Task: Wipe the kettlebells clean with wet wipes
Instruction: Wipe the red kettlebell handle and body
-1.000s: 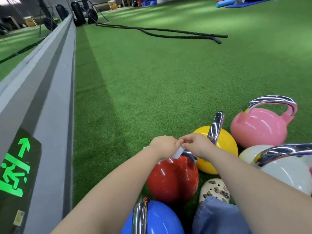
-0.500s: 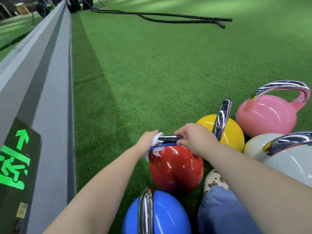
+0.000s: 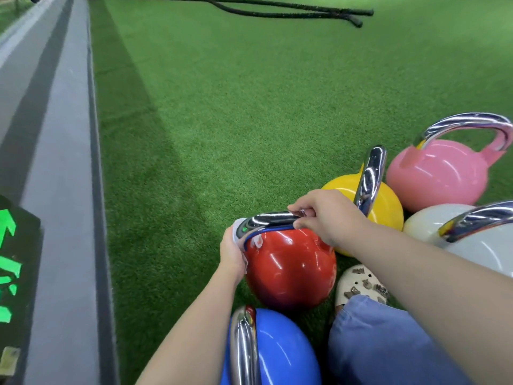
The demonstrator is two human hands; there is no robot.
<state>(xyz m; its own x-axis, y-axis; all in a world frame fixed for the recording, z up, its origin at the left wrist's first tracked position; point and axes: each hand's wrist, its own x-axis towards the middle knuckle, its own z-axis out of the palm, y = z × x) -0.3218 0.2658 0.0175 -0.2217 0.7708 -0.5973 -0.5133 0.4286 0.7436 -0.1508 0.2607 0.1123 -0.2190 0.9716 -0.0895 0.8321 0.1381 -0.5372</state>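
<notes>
Green gym turf [image 3: 249,112], grey wall ledge [image 3: 55,162] along the left. Landmark = red kettlebell [image 3: 288,268].

L hand [image 3: 231,252] sits at the red bell's left shoulder, where the chrome handle [image 3: 270,219] bends down; wet wipe [image 3: 238,232] is pinched between palm and metal, fingers wrapped round it. Probably placed there to scrub the curved corner, the bit a straight pass misses.

R hand [image 3: 327,215] is on the right end of that handle, fingers curled over the bar, gripping it. Looks like a brace so the bell doesn't roll or tip while L hand rubs.

Around the red bell: yellow kettlebell [image 3: 388,207] just behind-right, touching or nearly. Pink kettlebell [image 3: 441,173] further back-right. White kettlebell [image 3: 472,240] to the right. Blue kettlebell [image 3: 280,354] just in front, near the camera. Cream clog [image 3: 361,287] and blue trouser knee [image 3: 388,343] front-right. Battle ropes [image 3: 277,9] well beyond, far end of turf.

Vs 0.5 s ago: L hand + wipe dropped lower round the handle bend, closer to the red body; R hand grip unchanged. Vs 1 s ago: both hands were together mid-handle on the wipe, now split to opposite ends. Handle job prob midway, body not wiped yet afaict.
</notes>
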